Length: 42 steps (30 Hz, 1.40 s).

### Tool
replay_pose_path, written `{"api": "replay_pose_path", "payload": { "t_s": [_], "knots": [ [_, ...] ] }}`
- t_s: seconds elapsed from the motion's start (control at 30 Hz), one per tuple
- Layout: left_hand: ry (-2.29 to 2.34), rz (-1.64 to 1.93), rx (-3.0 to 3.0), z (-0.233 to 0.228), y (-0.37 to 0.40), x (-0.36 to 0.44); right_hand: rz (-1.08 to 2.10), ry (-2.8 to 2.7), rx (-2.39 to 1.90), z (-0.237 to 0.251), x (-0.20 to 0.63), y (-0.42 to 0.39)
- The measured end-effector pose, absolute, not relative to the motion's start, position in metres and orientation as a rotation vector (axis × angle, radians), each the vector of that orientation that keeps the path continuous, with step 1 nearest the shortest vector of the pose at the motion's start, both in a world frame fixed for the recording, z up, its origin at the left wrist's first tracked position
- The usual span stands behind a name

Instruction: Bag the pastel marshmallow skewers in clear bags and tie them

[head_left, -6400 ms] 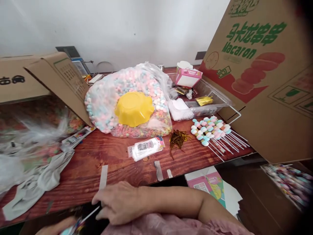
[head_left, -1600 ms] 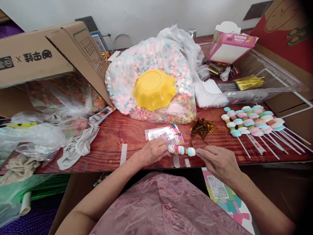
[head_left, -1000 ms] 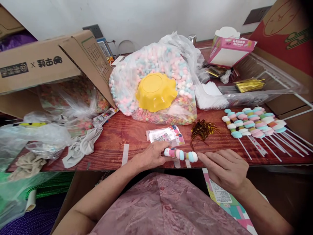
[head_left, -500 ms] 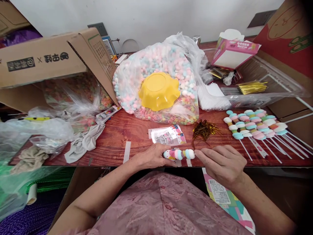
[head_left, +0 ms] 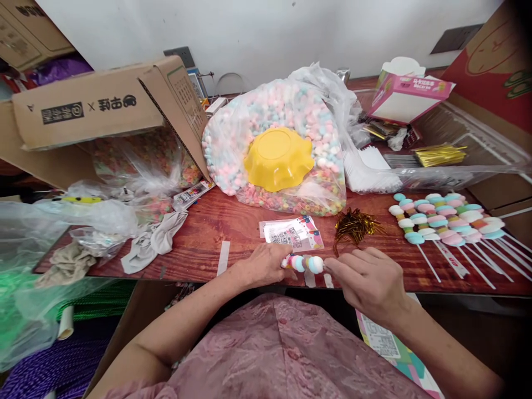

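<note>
Low over the table's front edge, a marshmallow skewer [head_left: 305,264] in blue, white and pink lies level between my hands. My left hand [head_left: 266,266] is closed round its left end, where a patterned, wrapper-like covering shows. The fingers of my right hand [head_left: 369,282] are pinched together at the skewer's right end; the stick itself is hidden by them. Just behind my right hand sits a bunch of gold twist ties [head_left: 356,226]. A printed clear packet [head_left: 291,233] lies behind my left hand. Finished-looking marshmallow skewers [head_left: 449,219] with white sticks are grouped to the right.
A big clear bag of marshmallows [head_left: 233,133] stands at the back, with a yellow wavy bowl [head_left: 279,158] upside down on it. An open cardboard box [head_left: 112,111] is at left, beside a grey cloth [head_left: 155,244]. A clear plastic tray [head_left: 461,176] stands back right.
The view has shifted, so the table's things appear farther right. My hands have come a little closer together on the skewer, and less of its left part shows.
</note>
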State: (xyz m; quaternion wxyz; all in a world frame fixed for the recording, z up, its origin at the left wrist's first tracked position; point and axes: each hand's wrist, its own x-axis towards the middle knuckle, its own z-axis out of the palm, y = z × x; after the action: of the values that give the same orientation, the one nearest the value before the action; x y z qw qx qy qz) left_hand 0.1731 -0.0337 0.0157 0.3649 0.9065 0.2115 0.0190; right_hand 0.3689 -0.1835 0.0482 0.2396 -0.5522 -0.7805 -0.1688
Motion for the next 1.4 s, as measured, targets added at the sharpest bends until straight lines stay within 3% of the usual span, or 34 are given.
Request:
{"api": "replay_pose_path", "payload": {
  "t_s": [0.2, 0.57, 0.77, 0.97, 1.2, 1.4],
  "knots": [
    [0.352, -0.059, 1.574, 0.023, -0.034, 0.172, -0.565, -2.201, -1.302, 0.056, 0.37, -0.18],
    [0.546, 0.045, 2.091, 0.023, -0.033, 0.166, -0.292, -2.334, -1.705, 0.043, 0.366, -0.153],
    [0.255, -0.071, 1.82, 0.029, -0.024, 0.157, -0.542, -2.42, -1.591, 0.049, 0.373, -0.144],
    [0.219, -0.307, 1.24, 0.039, -0.024, 0.151, -0.255, -2.421, -1.285, 0.045, 0.375, -0.148],
    [0.302, -0.063, 0.865, 0.029, 0.009, 0.16, 0.496, -1.692, -1.538, 0.012, 0.347, -0.169],
    [0.332, 0.526, 0.548, 0.016, -0.001, 0.171, 0.188, -1.23, -1.657, -0.012, 0.335, -0.171]
  ]
}}
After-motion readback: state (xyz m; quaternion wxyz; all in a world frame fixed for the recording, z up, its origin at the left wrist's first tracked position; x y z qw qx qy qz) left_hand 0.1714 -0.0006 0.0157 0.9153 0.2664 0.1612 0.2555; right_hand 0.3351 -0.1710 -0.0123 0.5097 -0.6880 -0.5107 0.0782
